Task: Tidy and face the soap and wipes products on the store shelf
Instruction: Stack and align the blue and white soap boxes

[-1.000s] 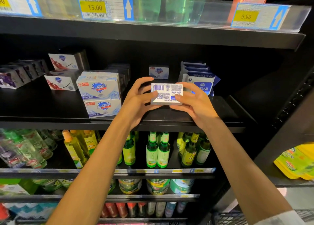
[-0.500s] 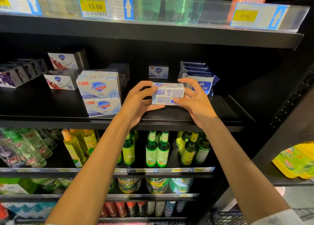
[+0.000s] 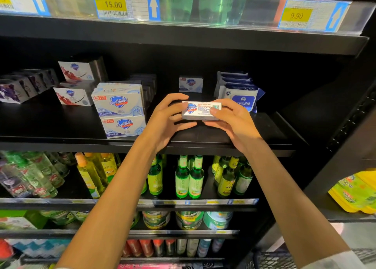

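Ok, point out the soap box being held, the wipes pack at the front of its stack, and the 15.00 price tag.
soap box [image 3: 200,111]: head view, on its printed upper face between the two hands.
wipes pack [image 3: 243,98]: head view, on its blue front label.
15.00 price tag [image 3: 113,4]: head view, on the yellow price patch.

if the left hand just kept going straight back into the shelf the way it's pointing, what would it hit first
Probably the small soap box standing alone at the back. The left hand, gripping the held soap box, points up and inward toward it. Depth is hard to judge, so it might pass just left.
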Demonstrator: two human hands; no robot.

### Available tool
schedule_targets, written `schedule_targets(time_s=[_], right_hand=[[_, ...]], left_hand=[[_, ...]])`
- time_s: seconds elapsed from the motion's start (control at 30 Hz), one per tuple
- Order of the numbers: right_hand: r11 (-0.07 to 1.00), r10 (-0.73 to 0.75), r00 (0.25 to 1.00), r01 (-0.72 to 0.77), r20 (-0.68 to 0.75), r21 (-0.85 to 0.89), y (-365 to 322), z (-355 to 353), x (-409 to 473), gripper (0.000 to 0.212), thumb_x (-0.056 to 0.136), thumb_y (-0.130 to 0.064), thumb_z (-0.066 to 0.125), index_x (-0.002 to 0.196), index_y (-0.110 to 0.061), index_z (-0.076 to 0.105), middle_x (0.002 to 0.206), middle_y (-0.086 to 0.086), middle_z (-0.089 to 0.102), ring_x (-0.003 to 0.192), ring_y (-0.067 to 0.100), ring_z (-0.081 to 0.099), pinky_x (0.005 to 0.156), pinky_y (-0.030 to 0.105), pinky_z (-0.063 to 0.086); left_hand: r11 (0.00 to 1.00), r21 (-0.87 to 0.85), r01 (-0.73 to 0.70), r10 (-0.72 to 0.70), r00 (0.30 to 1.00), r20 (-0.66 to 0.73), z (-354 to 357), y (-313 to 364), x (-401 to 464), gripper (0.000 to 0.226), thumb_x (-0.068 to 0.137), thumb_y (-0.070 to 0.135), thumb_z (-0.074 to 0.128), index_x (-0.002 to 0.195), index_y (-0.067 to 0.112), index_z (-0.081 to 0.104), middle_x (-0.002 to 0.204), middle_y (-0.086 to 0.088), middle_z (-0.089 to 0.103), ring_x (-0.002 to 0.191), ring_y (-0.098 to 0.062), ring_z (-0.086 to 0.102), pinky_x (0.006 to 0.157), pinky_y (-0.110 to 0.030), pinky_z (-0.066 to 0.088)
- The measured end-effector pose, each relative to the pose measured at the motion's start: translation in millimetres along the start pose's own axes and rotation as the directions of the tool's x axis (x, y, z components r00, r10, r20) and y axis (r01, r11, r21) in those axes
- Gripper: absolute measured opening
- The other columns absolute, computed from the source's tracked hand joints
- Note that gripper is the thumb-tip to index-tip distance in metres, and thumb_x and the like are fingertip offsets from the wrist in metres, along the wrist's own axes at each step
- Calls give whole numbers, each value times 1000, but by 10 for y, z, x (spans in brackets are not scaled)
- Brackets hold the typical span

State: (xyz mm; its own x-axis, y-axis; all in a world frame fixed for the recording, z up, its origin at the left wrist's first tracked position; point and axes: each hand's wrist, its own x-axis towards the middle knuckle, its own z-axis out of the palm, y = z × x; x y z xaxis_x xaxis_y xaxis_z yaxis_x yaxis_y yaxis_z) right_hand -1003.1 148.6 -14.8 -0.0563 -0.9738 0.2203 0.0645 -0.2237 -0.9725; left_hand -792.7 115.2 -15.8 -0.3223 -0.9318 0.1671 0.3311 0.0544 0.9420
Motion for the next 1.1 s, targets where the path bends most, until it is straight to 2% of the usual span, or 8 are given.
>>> schedule_targets(time_s=[0.17,0.33,0.43,0.57,0.63,0.8,0.93,1.1], right_hand=[[996,-64,998,64,-8,-67,45,-25,14,31,93,-10,77,122,-11,69,122,5,72,118,11,69,86,29,62],[993,-70,997,71,12,-98,68,-45,32,39,90,-7,80,126,-14,67,124,1,72,120,13,68,90,33,62],[996,-55,998,57,29,-68,51,-33,37,45,91,-7,79,131,-18,63,125,0,71,119,14,69,92,35,62],[1000,16,1000,-16,-11,24,28,-18,62,39,98,-20,72,135,-24,59,110,-9,76,111,11,73,89,37,63],[997,55,998,-53,-32,65,23,-10,71,39,99,-24,71,135,-26,57,109,-5,76,108,13,75,85,40,64],[997,52,999,-52,-11,50,27,-25,64,37,96,-12,74,131,-19,63,112,-1,77,106,14,75,76,35,64],[1000,5,1000,-5,5,7,48,-45,55,40,91,-3,77,124,-21,66,119,0,73,110,7,72,74,33,64],[999,-8,1000,9,22,-49,74,-46,74,43,91,-9,79,129,-23,65,119,-3,73,112,8,71,84,38,65]], left_hand=[[999,0,40,-40,996,-78,29,-5,23,32,101,20,68,130,10,63,129,-19,68,117,-36,71,94,-53,61],[998,-15,53,-54,994,-92,8,14,33,33,98,10,68,130,5,66,124,-17,73,114,-33,73,89,-44,63],[999,0,44,-44,996,-78,6,16,21,34,98,4,66,132,4,64,123,-17,74,114,-34,73,92,-46,62],[1000,6,2,-1,998,-69,-18,-5,18,37,95,-2,67,132,3,62,125,-17,72,118,-34,70,99,-54,58],[1000,10,-18,18,998,-54,-25,-19,14,41,93,-3,68,133,2,60,127,-18,70,122,-33,69,100,-57,57],[996,56,-67,69,997,-34,-20,-21,-16,46,91,-11,66,133,6,59,130,-14,68,126,-30,65,97,-57,58],[996,67,-57,61,997,-56,29,-16,-24,53,92,-4,72,138,16,58,133,-14,67,125,-29,67,92,-50,61],[981,183,-61,78,993,-87,58,-58,-8,40,92,2,75,129,15,66,126,-12,72,122,-30,69,95,-51,60]])
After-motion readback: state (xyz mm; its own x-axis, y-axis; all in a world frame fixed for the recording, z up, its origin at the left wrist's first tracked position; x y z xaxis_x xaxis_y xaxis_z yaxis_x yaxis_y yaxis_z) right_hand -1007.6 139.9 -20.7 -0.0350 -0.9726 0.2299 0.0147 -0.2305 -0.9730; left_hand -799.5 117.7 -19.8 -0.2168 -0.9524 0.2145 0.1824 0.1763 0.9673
